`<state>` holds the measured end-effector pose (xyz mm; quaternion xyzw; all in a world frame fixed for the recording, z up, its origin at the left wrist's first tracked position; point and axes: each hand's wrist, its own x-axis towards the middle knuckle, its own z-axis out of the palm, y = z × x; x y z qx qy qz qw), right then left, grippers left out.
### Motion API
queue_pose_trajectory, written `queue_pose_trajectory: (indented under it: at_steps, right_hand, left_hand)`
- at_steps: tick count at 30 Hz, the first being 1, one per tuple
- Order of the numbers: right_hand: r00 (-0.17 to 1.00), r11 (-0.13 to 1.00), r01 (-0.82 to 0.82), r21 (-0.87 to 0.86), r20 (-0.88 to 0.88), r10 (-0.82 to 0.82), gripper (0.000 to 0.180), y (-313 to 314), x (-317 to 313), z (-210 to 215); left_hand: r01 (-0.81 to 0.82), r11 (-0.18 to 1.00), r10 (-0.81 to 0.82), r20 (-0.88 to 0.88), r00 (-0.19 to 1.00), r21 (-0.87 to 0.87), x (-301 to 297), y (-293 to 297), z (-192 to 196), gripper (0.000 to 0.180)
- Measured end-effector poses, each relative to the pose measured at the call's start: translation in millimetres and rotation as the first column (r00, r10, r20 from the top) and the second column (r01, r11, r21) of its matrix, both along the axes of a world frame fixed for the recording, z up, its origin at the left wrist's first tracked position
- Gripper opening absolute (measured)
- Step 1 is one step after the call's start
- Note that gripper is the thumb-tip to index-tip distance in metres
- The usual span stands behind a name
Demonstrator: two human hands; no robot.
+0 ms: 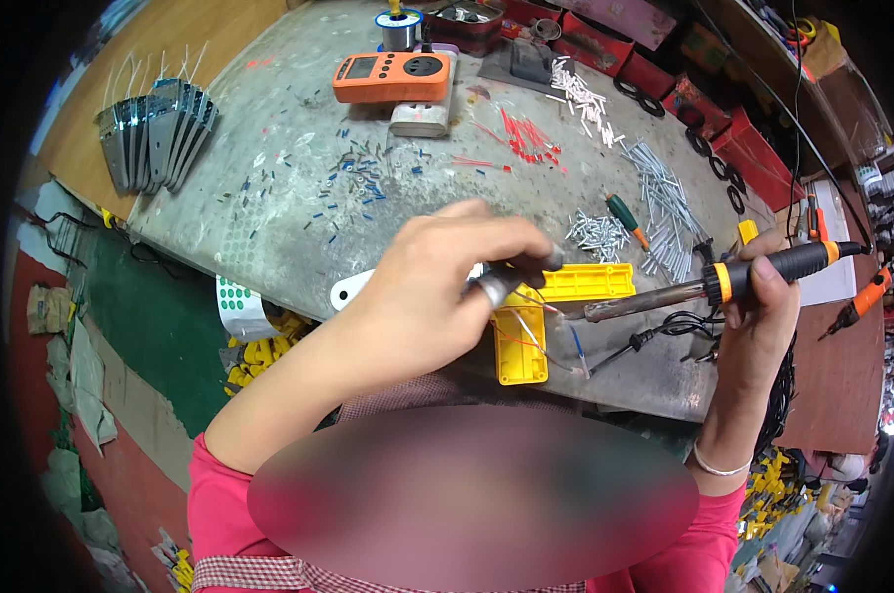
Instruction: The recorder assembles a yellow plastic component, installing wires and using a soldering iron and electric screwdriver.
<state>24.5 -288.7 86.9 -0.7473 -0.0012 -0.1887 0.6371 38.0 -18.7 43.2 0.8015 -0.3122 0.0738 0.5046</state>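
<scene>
My right hand (763, 287) grips the black and yellow handle of a soldering iron (654, 299), its metal barrel pointing left. My left hand (457, 277) is closed in a pinch, with a thin wire (541, 306) running from its fingertips toward the iron's tip; whether tip and wire touch is hard to tell. Below the fingers lies an open yellow plastic housing half (522, 361) with fine wires and a blue-sleeved part (577, 344) beside it. A second yellow housing half (590, 282) lies just behind. A white piece with a hole (346, 294) shows partly from under my left wrist.
An orange meter (392, 79) stands on a socket block at the back, near a solder spool (399, 32). Around lie blue small parts (353, 183), red parts (531, 138), screws (598, 235), long metal pins (661, 198), a screwdriver (627, 219) and metal blades (158, 133).
</scene>
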Motion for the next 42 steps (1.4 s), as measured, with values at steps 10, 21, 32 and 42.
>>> queue_pose_trajectory:
  at_steps: [10,21,32,42]
  right_hand:
    - [0.97,0.963,-0.236,0.128,0.086,0.226,0.03,-2.2,-12.7,2.5]
    - [0.983,0.98,-0.177,0.095,0.059,0.172,0.031,12.0,-9.6,-1.9]
    - [0.985,0.977,-0.173,0.128,0.052,0.168,0.032,12.3,-9.5,-3.7]
    - [0.987,0.974,-0.158,0.164,0.046,0.152,0.032,7.9,-13.1,-4.4]
  left_hand:
    - [0.001,0.994,-0.02,-0.166,0.986,-0.111,-17.8,6.7,1.4,0.027]
    - [0.026,0.994,-0.043,-0.17,0.985,-0.106,-15.0,0.8,-3.6,0.033]
    - [0.057,0.987,-0.08,-0.148,0.986,-0.15,-14.4,-2.6,-7.1,0.036]
    - [-0.545,0.807,0.486,0.267,0.832,0.229,6.5,56.6,-17.3,0.036]
